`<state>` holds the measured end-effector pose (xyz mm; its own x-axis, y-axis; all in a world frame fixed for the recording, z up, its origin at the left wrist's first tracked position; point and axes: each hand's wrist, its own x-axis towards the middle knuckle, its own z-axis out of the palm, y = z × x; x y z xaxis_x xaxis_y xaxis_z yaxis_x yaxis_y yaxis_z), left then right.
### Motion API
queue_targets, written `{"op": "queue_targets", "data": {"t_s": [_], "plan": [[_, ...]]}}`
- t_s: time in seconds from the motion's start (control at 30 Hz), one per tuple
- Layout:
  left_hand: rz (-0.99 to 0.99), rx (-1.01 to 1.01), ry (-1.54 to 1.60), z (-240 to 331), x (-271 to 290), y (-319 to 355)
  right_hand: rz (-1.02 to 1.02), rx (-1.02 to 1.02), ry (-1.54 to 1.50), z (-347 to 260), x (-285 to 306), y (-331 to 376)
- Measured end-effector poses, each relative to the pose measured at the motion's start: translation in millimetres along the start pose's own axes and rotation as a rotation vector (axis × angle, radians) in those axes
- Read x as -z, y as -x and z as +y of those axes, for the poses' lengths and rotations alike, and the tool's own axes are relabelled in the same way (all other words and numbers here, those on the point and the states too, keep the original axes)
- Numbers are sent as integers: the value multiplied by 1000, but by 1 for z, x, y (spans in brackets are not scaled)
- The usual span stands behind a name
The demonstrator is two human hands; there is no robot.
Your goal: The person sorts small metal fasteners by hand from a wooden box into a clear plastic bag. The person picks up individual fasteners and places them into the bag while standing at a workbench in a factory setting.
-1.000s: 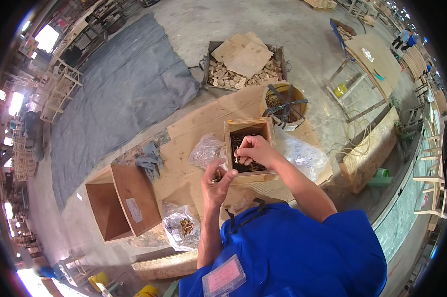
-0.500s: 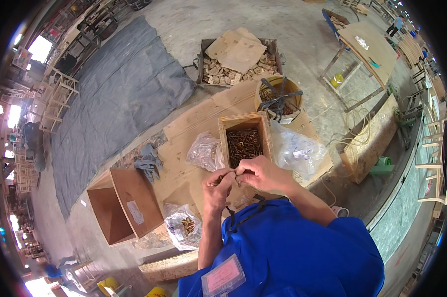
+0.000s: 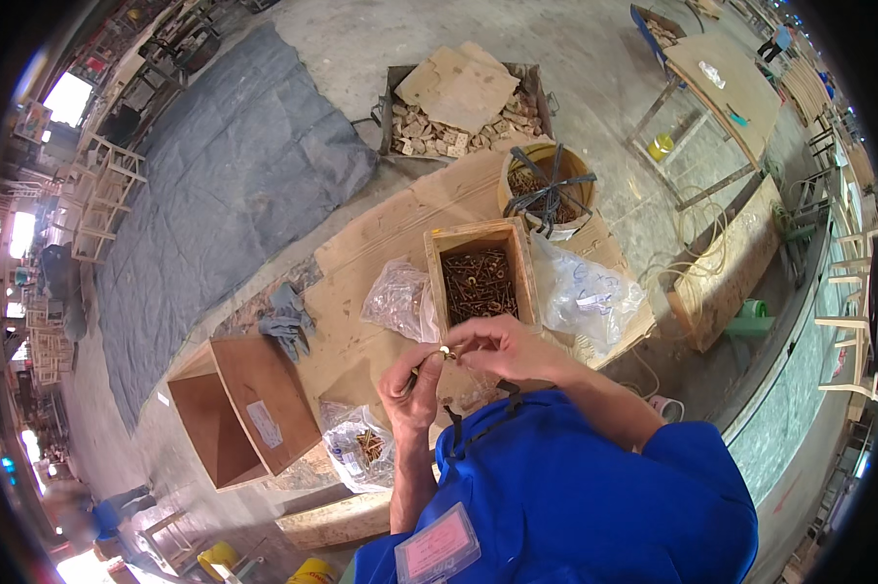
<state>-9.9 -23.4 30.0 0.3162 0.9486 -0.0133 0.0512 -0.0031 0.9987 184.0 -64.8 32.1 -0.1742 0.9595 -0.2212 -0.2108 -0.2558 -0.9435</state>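
Worn on the head as the left of two fisheyes, looking steeply down and forward over the blue shirt [image 3: 604, 477] at the lower edge. Held fairly near the fingers [image 3: 475, 333] and the screw-filled wooden box [image 3: 524, 273], both close to mid-picture. Spread wide across the concrete floor [image 3: 604, 97], bending straight edges toward a dark round rim.

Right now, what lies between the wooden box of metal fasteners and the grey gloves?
In the head view, a crumpled clear plastic bag and bare cardboard lie between them.

The curled left hand [image 3: 410, 385] sits just beside the bent-fingered right hand [image 3: 502, 348], both forearms [image 3: 604, 401] angled inward.
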Motion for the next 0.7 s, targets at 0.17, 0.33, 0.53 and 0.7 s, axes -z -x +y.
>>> {"op": "queue_targets", "data": {"t_s": [0.17,0.33,0.53,0.7], "plan": [[-45,-103,-239,24,-1,-25,-68,-13,-11,-14,14,-31],[108,-129,130,12,1,-45,-176,15,100,-36,27,-72],[116,-193,637,10,6,-62,120,-278,1254,51,79,-131],[35,-103,831,2,5,-50,232,-430,1406,119,81,-148]]}}
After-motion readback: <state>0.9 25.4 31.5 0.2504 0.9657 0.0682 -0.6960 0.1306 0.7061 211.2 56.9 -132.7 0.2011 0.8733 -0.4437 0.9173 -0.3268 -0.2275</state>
